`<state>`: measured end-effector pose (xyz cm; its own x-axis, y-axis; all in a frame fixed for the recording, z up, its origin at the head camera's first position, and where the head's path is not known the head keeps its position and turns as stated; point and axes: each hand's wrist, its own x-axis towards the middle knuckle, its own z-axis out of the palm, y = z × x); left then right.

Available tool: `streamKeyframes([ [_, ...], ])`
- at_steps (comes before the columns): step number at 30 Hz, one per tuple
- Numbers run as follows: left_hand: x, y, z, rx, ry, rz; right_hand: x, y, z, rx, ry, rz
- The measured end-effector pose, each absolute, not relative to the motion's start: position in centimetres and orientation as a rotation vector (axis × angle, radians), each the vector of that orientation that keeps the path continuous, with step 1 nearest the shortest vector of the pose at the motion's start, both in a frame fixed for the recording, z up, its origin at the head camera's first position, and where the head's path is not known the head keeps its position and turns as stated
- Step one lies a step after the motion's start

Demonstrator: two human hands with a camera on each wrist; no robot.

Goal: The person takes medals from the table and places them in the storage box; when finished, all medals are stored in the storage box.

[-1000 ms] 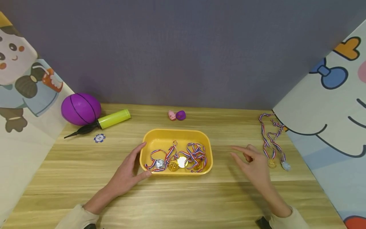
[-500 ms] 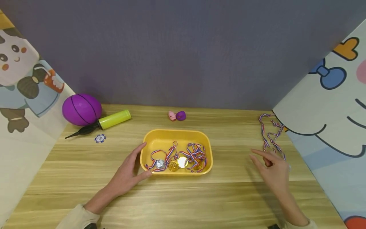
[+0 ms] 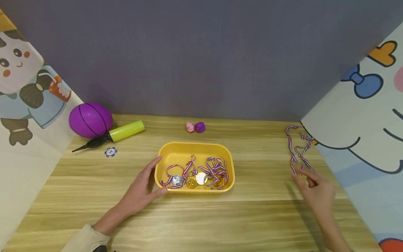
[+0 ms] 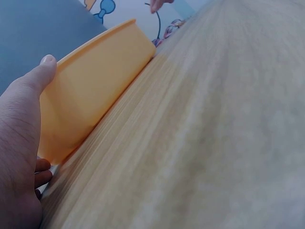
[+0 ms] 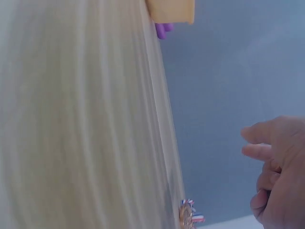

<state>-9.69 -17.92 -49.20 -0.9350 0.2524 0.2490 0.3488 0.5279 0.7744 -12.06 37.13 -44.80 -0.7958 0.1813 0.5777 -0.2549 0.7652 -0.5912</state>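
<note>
A yellow plastic tray (image 3: 177,154) stands mid-table with several medals inside, among them a silver medal (image 3: 176,180) and a gold medal (image 3: 191,182) on striped ribbons. My left hand (image 3: 138,191) holds the tray's left end, thumb against the near wall; the wrist view shows the same hand (image 4: 21,129) at the tray wall (image 4: 95,86). Above the table at right hovers my right hand (image 3: 319,194), thumb and index finger extended and apart, other fingers curled, holding nothing. Beneath it lies a gold medal (image 3: 304,180) with ribbons (image 3: 290,143) stretching back; the hand hides the rest.
At the back left, a purple ball (image 3: 90,120) lies beside a yellow-green hand pump (image 3: 126,131) and a poker chip (image 3: 110,152). A pink pig figure (image 3: 190,127) and a small purple object (image 3: 199,127) sit behind the tray. Walls bound the table at back and sides.
My right hand has moved right, from between the tray and the loose medals to above those medals, covering the silver one. The left hand and the tray have stayed in place.
</note>
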Motion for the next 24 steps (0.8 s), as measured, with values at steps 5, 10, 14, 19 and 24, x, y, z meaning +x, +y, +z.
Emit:
streamKeyframes([
  [5,-9.7,-17.9,-49.2,-0.52,-2.654,-1.372,-11.9,38.4,-45.1,-0.149,-2.388,0.854],
  [10,-9.7,-17.9,-49.2,-0.509,-2.658,-1.374,-11.6,39.3,-45.5,-0.344,-2.48,0.81],
  [14,-9.7,-17.9,-49.3,-0.512,-2.656,-1.376,-11.5,40.0,-45.8,-0.348,-2.555,0.7],
  [19,-9.7,-17.9,-49.3,-0.516,-2.655,-1.385,-11.6,40.9,-46.1,-0.385,-2.692,0.595],
  [24,-9.7,-17.9,-49.3,-0.501,-2.663,-1.386,-11.6,41.7,-46.5,-0.437,-2.859,0.548],
])
